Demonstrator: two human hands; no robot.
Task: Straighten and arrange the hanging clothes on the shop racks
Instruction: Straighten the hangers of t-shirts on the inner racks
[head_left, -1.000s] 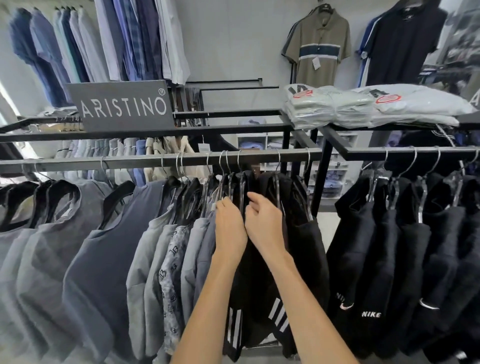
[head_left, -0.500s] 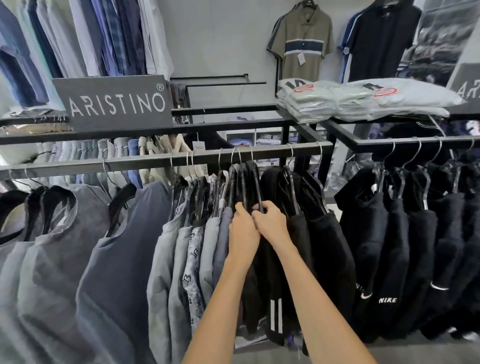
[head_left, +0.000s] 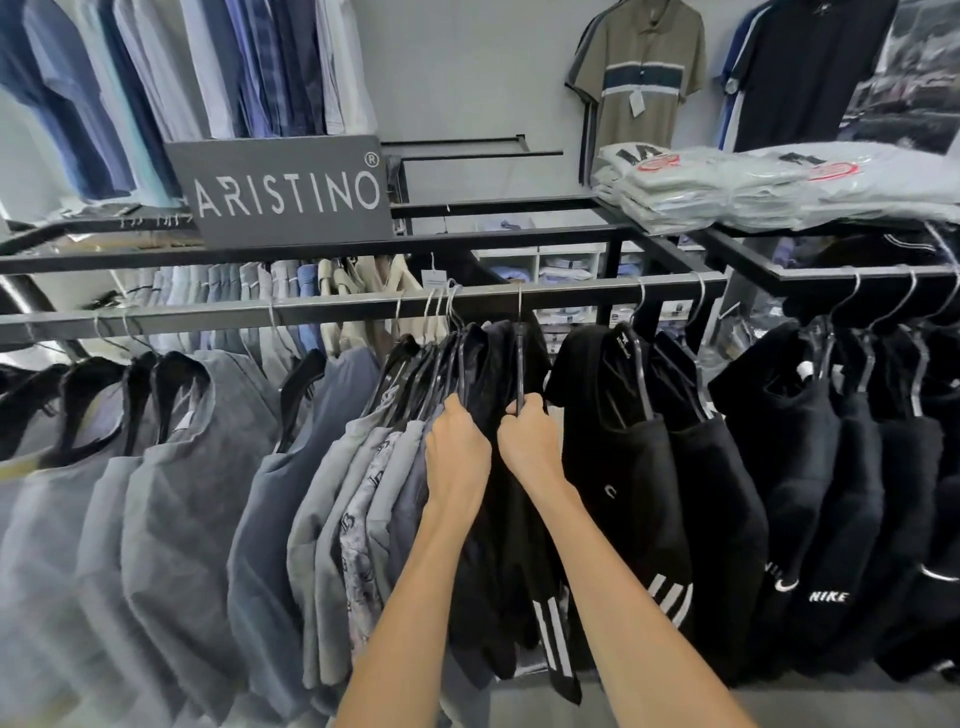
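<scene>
A dark metal rail carries grey shirts on the left and black garments on the right. In the middle, my left hand presses against a bunched group of grey and black clothes, its fingers tucked in behind a black garment. My right hand grips the shoulder of that black garment's hanger, whose hook sits on the rail. A gap separates this garment from the black ones to its right.
A grey ARISTINO sign stands on the upper frame. Folded bagged shirts lie on the top at the right. Black Nike pieces hang on the right rack. Shirts hang on the wall behind.
Both hands rose slightly and slid the black hanger left, opening a gap from the black garments on the right. The camera moved closer to the rack.
</scene>
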